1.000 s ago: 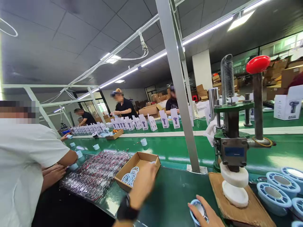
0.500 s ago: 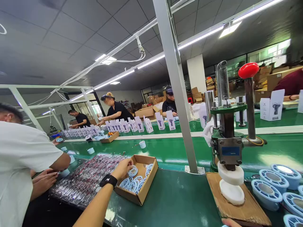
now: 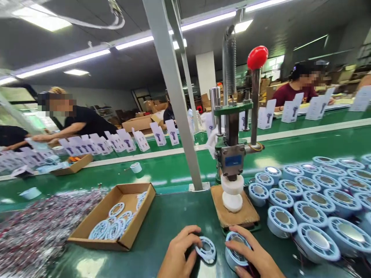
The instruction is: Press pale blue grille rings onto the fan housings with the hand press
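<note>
My left hand (image 3: pixel 182 253) pinches the edge of a flat light-blue ring (image 3: pixel 206 250) low over the green bench, at the bottom centre. Just right of it, my right hand (image 3: pixel 252 253) has its fingers curled round a light-blue round housing (image 3: pixel 236 249) with a metallic centre. Ring and housing are apart. Behind my right hand stands a hand press (image 3: pixel 232 154) with a red knob and white round pads, on a brown board (image 3: pixel 222 208). More blue rings (image 3: pixel 111 227) lie in a cardboard tray (image 3: pixel 139 227) to the left.
Several blue housings (image 3: pixel 310 214) cover the bench right of the press. Wired metallic parts (image 3: pixel 52 220) are heaped at the left. A grey post (image 3: pixel 176 96) rises behind the bench. White boxes (image 3: pixel 159 135) line the far belt, with people beyond.
The view has swung right. My left hand has come from the cardboard tray to the bench front with a ring. My right hand, barely visible before, now shows fully on a housing.
</note>
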The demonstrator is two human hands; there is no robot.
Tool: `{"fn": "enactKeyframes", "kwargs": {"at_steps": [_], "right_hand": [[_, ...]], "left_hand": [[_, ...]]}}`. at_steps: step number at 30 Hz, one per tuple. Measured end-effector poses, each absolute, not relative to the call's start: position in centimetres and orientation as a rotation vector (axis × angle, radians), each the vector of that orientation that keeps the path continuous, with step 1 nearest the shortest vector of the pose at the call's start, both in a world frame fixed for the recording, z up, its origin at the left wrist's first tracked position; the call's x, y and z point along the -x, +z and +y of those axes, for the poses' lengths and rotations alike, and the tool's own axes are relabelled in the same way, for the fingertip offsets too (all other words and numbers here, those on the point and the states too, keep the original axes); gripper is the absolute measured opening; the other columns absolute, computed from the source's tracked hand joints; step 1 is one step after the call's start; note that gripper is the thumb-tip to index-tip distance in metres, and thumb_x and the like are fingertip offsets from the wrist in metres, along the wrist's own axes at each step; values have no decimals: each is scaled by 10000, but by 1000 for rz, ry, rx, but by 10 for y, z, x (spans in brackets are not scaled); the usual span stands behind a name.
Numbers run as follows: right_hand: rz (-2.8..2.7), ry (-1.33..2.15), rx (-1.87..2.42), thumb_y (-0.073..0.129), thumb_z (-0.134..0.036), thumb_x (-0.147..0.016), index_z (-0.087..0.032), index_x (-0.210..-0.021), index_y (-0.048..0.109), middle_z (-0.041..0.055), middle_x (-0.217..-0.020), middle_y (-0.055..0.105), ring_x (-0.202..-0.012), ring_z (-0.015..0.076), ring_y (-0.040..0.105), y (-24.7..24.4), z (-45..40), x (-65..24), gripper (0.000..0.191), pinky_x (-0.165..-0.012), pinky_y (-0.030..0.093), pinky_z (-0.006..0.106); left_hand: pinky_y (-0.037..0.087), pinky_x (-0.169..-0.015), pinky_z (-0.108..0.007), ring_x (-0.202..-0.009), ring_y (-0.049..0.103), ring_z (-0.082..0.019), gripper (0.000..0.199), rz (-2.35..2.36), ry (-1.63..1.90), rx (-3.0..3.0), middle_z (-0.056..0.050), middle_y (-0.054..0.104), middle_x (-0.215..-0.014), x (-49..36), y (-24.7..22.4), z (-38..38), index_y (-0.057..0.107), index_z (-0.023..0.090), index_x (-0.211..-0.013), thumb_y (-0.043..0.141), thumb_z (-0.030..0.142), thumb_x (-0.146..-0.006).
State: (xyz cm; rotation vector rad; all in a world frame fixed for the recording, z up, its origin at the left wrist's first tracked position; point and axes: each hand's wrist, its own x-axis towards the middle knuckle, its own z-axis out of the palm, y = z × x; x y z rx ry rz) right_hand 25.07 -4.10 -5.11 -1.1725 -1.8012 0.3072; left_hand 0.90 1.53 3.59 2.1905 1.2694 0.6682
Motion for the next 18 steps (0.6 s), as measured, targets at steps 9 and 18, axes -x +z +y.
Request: {"fn": "enactKeyframes", "kwargs": {"at_steps": [9,18], "right_hand": [[-1966,253,1184,594,-142,-811,-242,-1249,630,121,-1414,493,-1232,215,588,-36,-40,-262,451,-972,510,220],[-1703,129,1286,572,-139,-753,-171,-1378,443,92,-1286,602,-1159,189,632,-57,-43,-234,639,-962,534,219]], "left_hand": [[466,-1034,-550,-1218,557,-360,527,1685,787,-2282,-141,641,-1259,-26,-15,4,650,236,-1239,713,381,-736],[543,-958,-402,-1067,664,-274,628,1468,1028,-1987,-81,680,-1215,-40,-11,-7,495,259,-1378,632,455,-797]]}}
